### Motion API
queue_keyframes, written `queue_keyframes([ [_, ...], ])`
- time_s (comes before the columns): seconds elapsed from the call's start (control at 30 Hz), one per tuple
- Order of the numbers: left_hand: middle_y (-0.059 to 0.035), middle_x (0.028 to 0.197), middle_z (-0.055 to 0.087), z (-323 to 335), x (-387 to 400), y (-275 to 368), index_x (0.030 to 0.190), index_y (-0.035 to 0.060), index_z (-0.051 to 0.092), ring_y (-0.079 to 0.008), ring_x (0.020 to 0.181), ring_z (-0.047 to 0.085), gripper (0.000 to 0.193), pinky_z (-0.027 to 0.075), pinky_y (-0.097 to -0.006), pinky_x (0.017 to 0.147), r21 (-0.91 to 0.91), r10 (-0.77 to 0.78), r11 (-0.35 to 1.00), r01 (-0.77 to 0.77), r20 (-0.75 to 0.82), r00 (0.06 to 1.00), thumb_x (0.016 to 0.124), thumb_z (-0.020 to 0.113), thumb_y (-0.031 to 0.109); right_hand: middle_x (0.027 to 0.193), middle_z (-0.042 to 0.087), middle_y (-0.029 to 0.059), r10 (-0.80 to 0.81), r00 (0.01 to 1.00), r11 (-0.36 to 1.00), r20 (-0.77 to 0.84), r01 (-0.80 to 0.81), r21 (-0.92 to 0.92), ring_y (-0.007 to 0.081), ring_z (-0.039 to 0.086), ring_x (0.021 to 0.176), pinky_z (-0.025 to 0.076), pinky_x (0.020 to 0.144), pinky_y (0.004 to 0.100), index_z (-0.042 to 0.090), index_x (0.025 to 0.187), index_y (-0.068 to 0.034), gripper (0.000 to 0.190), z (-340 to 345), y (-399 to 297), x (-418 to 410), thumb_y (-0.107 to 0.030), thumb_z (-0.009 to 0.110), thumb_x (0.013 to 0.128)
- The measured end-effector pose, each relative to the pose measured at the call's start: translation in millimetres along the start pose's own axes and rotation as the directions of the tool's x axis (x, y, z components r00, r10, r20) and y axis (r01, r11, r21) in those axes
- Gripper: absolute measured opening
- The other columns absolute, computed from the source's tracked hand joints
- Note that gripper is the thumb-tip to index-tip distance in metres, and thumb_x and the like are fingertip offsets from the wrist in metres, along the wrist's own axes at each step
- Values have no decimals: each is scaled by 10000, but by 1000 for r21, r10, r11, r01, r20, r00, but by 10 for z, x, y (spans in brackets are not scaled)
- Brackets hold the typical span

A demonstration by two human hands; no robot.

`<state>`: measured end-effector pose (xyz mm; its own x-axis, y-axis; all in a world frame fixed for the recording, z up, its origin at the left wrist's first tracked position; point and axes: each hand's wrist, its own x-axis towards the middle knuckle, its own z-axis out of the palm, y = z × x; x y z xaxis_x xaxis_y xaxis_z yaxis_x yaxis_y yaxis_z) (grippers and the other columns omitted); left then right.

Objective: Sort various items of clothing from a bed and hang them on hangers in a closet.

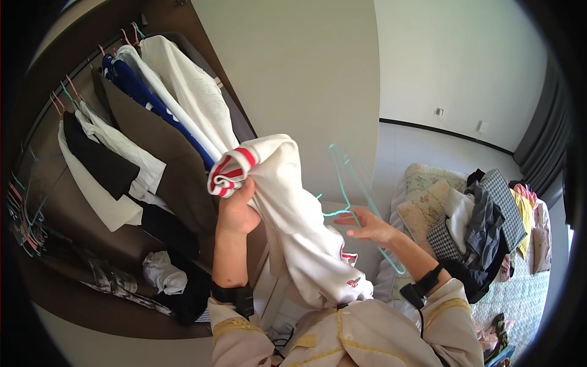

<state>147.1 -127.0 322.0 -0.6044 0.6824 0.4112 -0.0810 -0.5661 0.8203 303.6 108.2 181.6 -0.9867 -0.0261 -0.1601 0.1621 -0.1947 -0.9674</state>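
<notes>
My left hand (237, 208) grips a white garment (293, 211) just below a bunched edge with red stripes. The cloth hangs down in front of my body, and a small red emblem shows near its lower end. To its right, my right hand (367, 225) holds a turquoise clothes hanger (341, 179) near its hook, with the fingers partly spread. Nothing hangs on that hanger. The hanger's hook points towards the garment.
At left, an open wardrobe holds hanging clothes (151, 124), spare hangers (30, 220) and a crumpled white cloth (164, 273) low down. On the right, a bed (513, 312) with a quilted cover bears piled clothes (486, 225) and a houndstooth fabric box (504, 206). A pale panel (293, 69) stands ahead.
</notes>
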Motion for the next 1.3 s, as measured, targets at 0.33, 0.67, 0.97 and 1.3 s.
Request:
queue_keyframes([
  [0.33, -131, 1266, 481, -279, -203, 125, 1303, 7, 364, -274, 1159, 473, 508, 373, -432, 980, -37, 51, 998, -54, -85, 995, 887, 519, 253, 721, 475, -27, 176, 913, 881, 369, -313, 355, 28, 281, 444, 218, 418, 202, 424, 1211, -49, 516, 148, -145, -94, -150, 687, 778],
  [0.67, -103, 945, 522, -482, -570, -219, 1236, 47, 409, -185, 830, 530, 642, 454, -286, 744, 953, 501, -133, 273, -173, 848, 665, 702, 53, 693, 480, -23, -227, 947, 920, 227, 132, 370, 26, 281, 453, 192, 404, 198, 485, 996, -65, 181, 254, -810, 104, 33, 502, 845],
  [0.97, -77, 938, 584, -142, -494, -1066, 1033, -36, 537, -111, 863, 563, 332, 467, -254, 764, 663, 8, 739, 117, -183, 983, 701, 561, -47, 778, 531, -13, -275, 942, 961, 192, 272, 47, 46, 452, 612, 378, 534, 202, 538, 1009, -40, 132, 623, -443, 505, -116, 507, 906],
  [1.3, -82, 898, 604, -26, -444, -1099, 981, -37, 555, -119, 797, 583, 273, 469, -243, 728, -18, -391, 916, 400, -247, 886, 748, 421, 11, 909, 647, 89, -183, 982, 872, -39, 144, -468, 132, 558, 804, 457, 705, 283, 634, 978, -16, 351, 366, -95, 427, -193, 728, 690],
])
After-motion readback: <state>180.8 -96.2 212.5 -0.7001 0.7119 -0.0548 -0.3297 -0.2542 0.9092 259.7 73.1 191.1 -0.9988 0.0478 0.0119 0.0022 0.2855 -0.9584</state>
